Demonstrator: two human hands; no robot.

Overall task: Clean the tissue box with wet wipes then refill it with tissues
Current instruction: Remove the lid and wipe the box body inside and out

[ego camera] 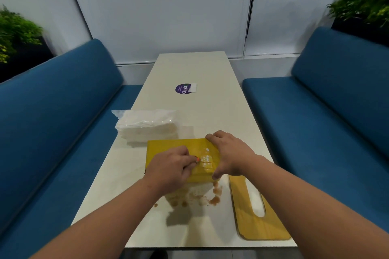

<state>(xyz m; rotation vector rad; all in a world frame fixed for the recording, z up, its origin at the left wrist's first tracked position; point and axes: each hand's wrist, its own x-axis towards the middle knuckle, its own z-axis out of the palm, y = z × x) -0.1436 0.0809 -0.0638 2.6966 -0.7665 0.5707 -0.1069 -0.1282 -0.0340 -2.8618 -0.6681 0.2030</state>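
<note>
My right hand (228,154) grips the end of the yellow box (181,153), steadying it; my left hand (170,167) pinches something small against its top, maybe a wipe, though I can't tell. The tissues (147,126) wait just beyond my left hand. If I scrub hard, the box could slide into the brown spill (214,200) near my wrists.

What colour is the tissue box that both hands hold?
Yellow, the tissue box, with whitish residue on top; seen in the head view.

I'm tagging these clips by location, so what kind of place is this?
Probably a cafe or office canteen booth: blue padded bench seats face each other across a long cream table, a round purple sticker is stuck on the tabletop, and potted green plants stand behind the seats.
</note>
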